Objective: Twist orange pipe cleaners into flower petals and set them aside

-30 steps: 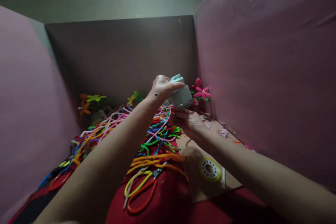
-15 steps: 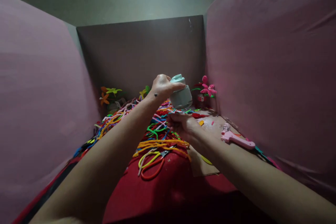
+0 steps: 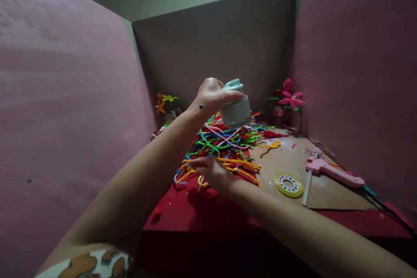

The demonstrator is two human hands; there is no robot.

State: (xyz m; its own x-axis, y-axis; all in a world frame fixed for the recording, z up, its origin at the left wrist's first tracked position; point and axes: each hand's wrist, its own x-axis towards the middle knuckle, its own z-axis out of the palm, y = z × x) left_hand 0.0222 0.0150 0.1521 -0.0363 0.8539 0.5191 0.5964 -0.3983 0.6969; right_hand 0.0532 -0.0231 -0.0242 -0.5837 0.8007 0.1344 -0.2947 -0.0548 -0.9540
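My left hand (image 3: 210,95) is closed around a pale mint-green plastic jar (image 3: 237,110) with a narrower lidded top. The thumb lies across the jar's neck, and it is held up over a heap of coloured pipe cleaners (image 3: 224,137). My right hand (image 3: 213,173) is low at the front of that heap, beside several orange pipe cleaners (image 3: 241,167). Its fingers point left, partly stretched, and I see nothing held in them. Under this hand, the scissors' yellow handle loop (image 3: 202,181) shows only in part.
On a cardboard sheet (image 3: 332,197) at right lie a pink glue gun (image 3: 339,173) with a glue stick beside it, a yellow tape roll (image 3: 288,185) and a yellow-orange piece (image 3: 274,144). Pink flowers (image 3: 292,99) and orange flowers (image 3: 160,106) stand at the back. Pink walls flank the red-covered table (image 3: 182,208).
The view has swung left, bringing the tape roll and glue stick into sight. My right hand has moved from beneath the jar down and left, over the scissors. The jar stays in my left hand.
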